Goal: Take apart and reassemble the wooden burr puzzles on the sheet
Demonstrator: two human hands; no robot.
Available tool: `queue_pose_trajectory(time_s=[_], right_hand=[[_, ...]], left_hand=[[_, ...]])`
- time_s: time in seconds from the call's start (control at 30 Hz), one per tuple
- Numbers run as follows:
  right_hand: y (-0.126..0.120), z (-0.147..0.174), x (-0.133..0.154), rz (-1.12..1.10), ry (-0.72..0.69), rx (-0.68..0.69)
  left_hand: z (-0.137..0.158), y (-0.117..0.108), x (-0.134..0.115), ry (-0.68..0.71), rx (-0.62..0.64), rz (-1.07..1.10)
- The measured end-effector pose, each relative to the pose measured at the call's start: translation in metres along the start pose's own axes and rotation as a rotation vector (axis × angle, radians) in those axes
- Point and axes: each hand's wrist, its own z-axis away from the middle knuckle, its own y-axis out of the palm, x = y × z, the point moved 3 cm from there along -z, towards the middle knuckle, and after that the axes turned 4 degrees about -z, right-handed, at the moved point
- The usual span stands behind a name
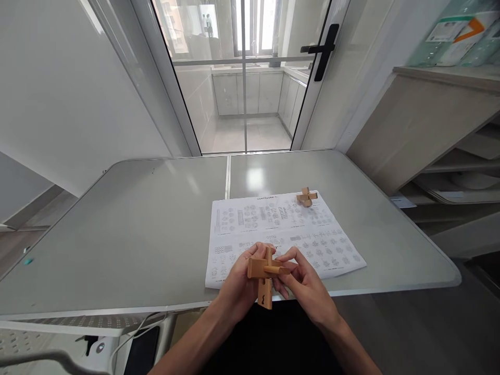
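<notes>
A wooden burr puzzle [258,267] made of crossed notched sticks is between my hands, over the table's front edge. My left hand [241,278] is closed around its left side. From the right, the fingers of my right hand [307,286] pinch the end of a stick that juts toward them. One stick points down and bears a dark mark on its end. Beneath and behind my hands lies a printed instruction sheet [250,224] with rows of small diagrams. A second, smaller wooden puzzle [307,197] rests on the sheet's far right corner.
The grey table [156,234] has a metal seam and rounded corners. A glass door [250,94] with a black handle [326,52] stands behind it. Shelves [449,125] on the right hold wrapped bottles [457,39]. A small teal piece [28,261] lies at the left edge.
</notes>
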Motion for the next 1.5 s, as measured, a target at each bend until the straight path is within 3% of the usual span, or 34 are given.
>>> queue_pose_trajectory(time_s=[0.2,0.37,0.67,0.83,1.07,1.23,1.5], right_hand=[[0.001,0.003,0.009,-0.061,0.019,0.028],[-0.013,0.001,0.003,-0.216,0.148,0.048],[-0.012,0.000,-0.007,-0.232,0.148,-0.008],[-0.011,0.002,-0.005,-0.252,0.158,-0.015],[-0.014,-0.005,0.001,-0.378,0.197,-0.159],[-0.016,-0.010,0.002,-0.411,0.219,-0.159],[-0.012,-0.010,-0.005,-0.374,0.185,-0.185]], left_hand=[[0.008,0.012,-0.008,-0.007,0.032,-0.042],[0.003,0.017,-0.014,0.040,0.063,-0.130],[-0.002,0.028,-0.006,0.121,-0.107,0.025],[-0.004,0.021,-0.002,0.110,-0.104,-0.032],[-0.003,0.012,-0.011,0.162,-0.093,-0.185],[0.005,0.007,-0.011,0.280,0.048,-0.347],[0.007,0.006,-0.020,0.439,-0.044,-0.609]])
